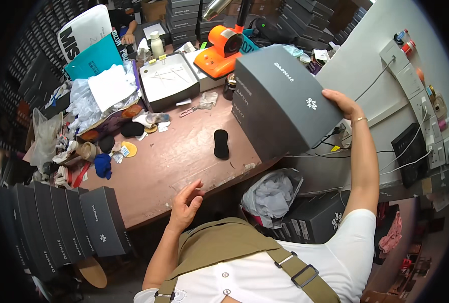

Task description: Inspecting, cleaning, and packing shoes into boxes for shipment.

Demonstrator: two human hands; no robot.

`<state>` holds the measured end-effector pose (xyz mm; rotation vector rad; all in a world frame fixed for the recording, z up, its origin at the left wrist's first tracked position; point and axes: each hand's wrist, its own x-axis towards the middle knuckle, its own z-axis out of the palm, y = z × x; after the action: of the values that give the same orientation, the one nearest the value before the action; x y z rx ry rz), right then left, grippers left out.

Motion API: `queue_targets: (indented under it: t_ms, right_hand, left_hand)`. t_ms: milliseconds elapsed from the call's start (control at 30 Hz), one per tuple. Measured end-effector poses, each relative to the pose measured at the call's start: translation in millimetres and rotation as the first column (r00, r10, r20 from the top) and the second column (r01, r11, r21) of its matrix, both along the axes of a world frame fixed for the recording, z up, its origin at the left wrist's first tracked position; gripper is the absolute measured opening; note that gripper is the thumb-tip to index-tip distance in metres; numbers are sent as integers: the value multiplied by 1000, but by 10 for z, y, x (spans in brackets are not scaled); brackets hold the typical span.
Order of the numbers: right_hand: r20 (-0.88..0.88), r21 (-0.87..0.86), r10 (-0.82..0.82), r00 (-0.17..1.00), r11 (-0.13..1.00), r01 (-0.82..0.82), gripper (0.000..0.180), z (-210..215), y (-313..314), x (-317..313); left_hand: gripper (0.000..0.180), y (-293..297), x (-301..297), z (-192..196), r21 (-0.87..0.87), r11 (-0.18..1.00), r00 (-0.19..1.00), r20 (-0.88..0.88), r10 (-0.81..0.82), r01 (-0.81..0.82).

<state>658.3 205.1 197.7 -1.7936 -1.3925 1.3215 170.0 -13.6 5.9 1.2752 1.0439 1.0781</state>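
At the table's right end stands a stack of dark grey shoeboxes (249, 116). My right hand (343, 104) reaches out to the top shoebox (290, 86), its fingers curled over the box's right edge. My left hand (185, 204) hovers by the table's front edge with nothing in it, fingers bent and thumb apart. Between my hands, on the brown table (174, 151), lies a small black object (221, 144) with rounded ends and a narrow waist; its kind is unclear.
Upright grey shoeboxes (103, 217) line the left. Behind the table top are an orange lamp base (219, 63), a white box lid (168, 78) with thin sticks, and a bin of crumpled paper (90, 98). A paper-filled bag (272, 197) hangs below. A person's hand (128, 38) shows far back.
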Motion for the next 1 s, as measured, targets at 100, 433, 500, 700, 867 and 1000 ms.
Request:
queue_targets:
  t_ms: [100,433,500,700,867,1000]
  right_hand:
    - [547,264,-52,835,958,-114,44,-264,186,154]
    - [-1,173,807,590,581,-795,74,-2265,-1473,-4700]
    - [-524,-234,572,631,615,-753,98,-2698,-2186,-5880]
    - [-578,-471,184,795,720,-509,78,-3615,-2953,-7074]
    - [-429,-249,551,716,690,-680,86,-3391,-2648,-6739]
    - [-554,-390,386,737,662,-640,78,-3235,-2710,-6916]
  left_hand:
    - [45,-226,-350,-194,-53,993,993,-62,103,-106]
    - [29,-1350,-2222,-207,55,421,411,-131,902,-906]
    - [26,-1612,-2462,-202,145,353,333,-148,931,-924]
    - [33,-2172,-3068,-248,389,480,111,-675,730,-786]
    - [64,-2249,-3400,-1065,199,534,67,-897,438,-822]
    - [79,-1799,-3436,-835,58,465,51,-975,218,-884]
